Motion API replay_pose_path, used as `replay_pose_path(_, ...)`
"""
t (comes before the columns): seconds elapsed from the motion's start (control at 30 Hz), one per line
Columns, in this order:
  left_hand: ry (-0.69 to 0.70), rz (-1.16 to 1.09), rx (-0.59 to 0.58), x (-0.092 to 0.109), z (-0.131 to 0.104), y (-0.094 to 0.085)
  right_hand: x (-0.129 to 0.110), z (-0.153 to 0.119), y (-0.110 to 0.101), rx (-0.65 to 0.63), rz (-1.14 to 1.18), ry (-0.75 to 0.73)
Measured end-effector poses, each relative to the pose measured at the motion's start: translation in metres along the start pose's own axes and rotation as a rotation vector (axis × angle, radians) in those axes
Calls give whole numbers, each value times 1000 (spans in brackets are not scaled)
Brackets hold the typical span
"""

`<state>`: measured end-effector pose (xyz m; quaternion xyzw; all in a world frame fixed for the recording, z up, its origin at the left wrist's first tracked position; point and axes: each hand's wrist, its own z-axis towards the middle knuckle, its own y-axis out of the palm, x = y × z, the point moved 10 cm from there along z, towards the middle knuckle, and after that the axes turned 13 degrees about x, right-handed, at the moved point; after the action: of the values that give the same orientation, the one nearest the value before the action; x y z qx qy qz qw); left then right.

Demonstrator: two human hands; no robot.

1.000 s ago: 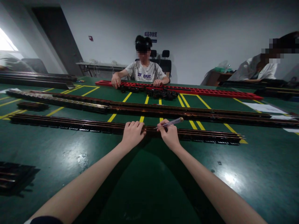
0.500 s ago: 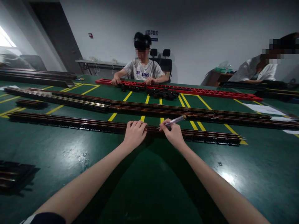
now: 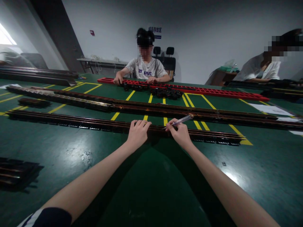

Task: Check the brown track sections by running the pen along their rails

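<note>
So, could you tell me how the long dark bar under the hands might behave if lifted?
The long dark bar looks fairly stiff, lying straight, yet being so slim it may sag. It seems unlikely to roll, as it rests flat on the green table. Its shiny strips could feel slippery.

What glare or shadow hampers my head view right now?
Head view: glare whitens the green tabletop outside the left forearm and right forearm; dark shadow lies between them; the near strip is dim, fine detail lost; the clear-handled tool has a barely visible tip.
</note>
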<state>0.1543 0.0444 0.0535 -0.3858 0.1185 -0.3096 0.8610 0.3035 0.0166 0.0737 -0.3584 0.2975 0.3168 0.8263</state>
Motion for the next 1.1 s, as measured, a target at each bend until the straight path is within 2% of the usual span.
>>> replay_pose_path(0.17,10,-49,-9,0,0,1,-2,1,-5,48,-12,-19)
replay_pose_path(0.5,18,-101,10,3,1,-8,1,-1,3,-39,12,-14)
replay_pose_path(0.63,59,-126,17,7,0,-8,2,-1,3,-24,31,-14)
replay_pose_path(0.87,92,-114,-96,12,-1,4,4,-1,3,-18,23,-4)
replay_pose_path(1.1,91,-119,-107,12,-1,7,4,-1,4,-69,43,-11)
